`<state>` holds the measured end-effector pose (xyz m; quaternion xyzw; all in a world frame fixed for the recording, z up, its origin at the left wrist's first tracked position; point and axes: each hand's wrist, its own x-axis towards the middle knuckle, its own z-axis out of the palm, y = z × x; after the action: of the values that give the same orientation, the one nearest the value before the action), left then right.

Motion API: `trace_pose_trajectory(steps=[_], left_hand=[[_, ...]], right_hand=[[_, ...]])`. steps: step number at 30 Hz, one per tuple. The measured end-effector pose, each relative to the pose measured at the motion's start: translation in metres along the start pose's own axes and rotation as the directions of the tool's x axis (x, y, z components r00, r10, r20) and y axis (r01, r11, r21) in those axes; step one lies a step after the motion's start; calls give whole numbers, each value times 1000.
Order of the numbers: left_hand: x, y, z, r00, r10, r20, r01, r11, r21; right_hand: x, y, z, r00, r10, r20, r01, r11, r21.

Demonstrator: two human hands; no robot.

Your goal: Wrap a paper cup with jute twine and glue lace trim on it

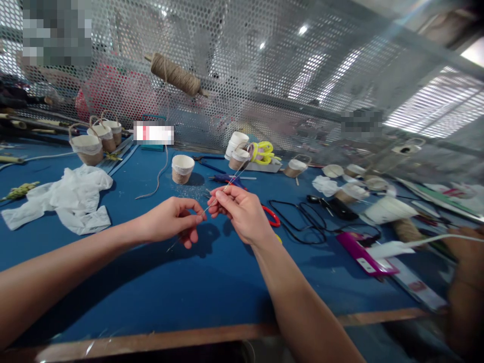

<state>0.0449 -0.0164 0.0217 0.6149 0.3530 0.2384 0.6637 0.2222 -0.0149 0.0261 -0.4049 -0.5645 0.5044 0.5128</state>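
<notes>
Over the middle of the blue table, my left hand (166,219) pinches a thin, pale wire (237,176) between thumb and fingertips. My right hand (244,212) grips the same wire a little further up, its fingers close to those of the left. Above the right hand the wire looks doubled; its lower end sticks out below the left hand. A small paper cup (183,169) with a brown twine-like lower part stands just beyond my hands. Behind the right hand lie a blue tool (227,179), partly hidden, and a red handle loop (273,217).
Small handled buckets (87,150) and crumpled white cloth (71,196) are on the left. A twine spool (176,74) hangs on the perforated metal screen. Black cable (298,222) and a purple power strip (365,254) lie to the right, near another person's arm (467,282).
</notes>
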Motion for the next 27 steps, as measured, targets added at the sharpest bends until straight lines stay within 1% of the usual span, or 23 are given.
trace_pose_trajectory(steps=[4,6,9,13,15,16,17,18,19,20,21,22,23,24,25,26,27], left_hand=[[0,-2,-6,997,-25,71,37,984,-174],[0,-4,-7,996,-17,90,37,975,-221],[1,-5,-4,995,18,98,3,979,-206],[0,-3,-1,993,59,105,-44,989,-139],[0,-1,-1,994,59,89,-46,990,-136],[0,0,-2,996,58,68,-48,988,-145],[0,1,-2,997,58,43,-51,986,-160],[0,1,-2,998,59,20,-54,982,-180],[-1,2,-1,998,59,2,-58,977,-204],[-1,2,0,998,60,-7,-60,972,-228],[-2,3,3,998,57,-5,-57,966,-251],[-3,3,6,998,56,2,-53,961,-271],[-5,4,10,998,59,9,-54,957,-286],[-6,5,13,998,66,20,-57,956,-286],[-8,7,16,996,82,35,-70,961,-269],[-10,9,18,993,109,49,-95,969,-228],[-12,11,19,988,148,51,-138,978,-159]], right_hand=[[0,-3,0,1000,5,3,-5,998,66],[-1,-4,1,1000,2,27,-4,998,65],[-3,-4,2,997,-5,73,5,1000,7],[-4,-3,1,996,-27,90,34,996,-85],[-4,-2,0,997,-69,45,76,982,-172],[-3,-1,0,992,-127,-9,121,962,-244],[-2,-1,-1,974,-216,-67,182,924,-337],[-2,0,-1,940,-327,-101,251,859,-445],[-2,1,-1,893,-440,-91,323,770,-550],[-2,2,0,844,-535,-35,394,663,-636],[-2,2,1,798,-601,47,460,555,-693],[-3,3,2,756,-642,128,515,463,-722],[-5,3,4,721,-668,184,554,396,-732],[-7,3,6,694,-691,202,573,360,-736],[-9,3,7,676,-712,188,576,353,-737],[-11,3,9,667,-730,146,568,371,-735],[-12,2,10,668,-739,88,553,413,-724]])
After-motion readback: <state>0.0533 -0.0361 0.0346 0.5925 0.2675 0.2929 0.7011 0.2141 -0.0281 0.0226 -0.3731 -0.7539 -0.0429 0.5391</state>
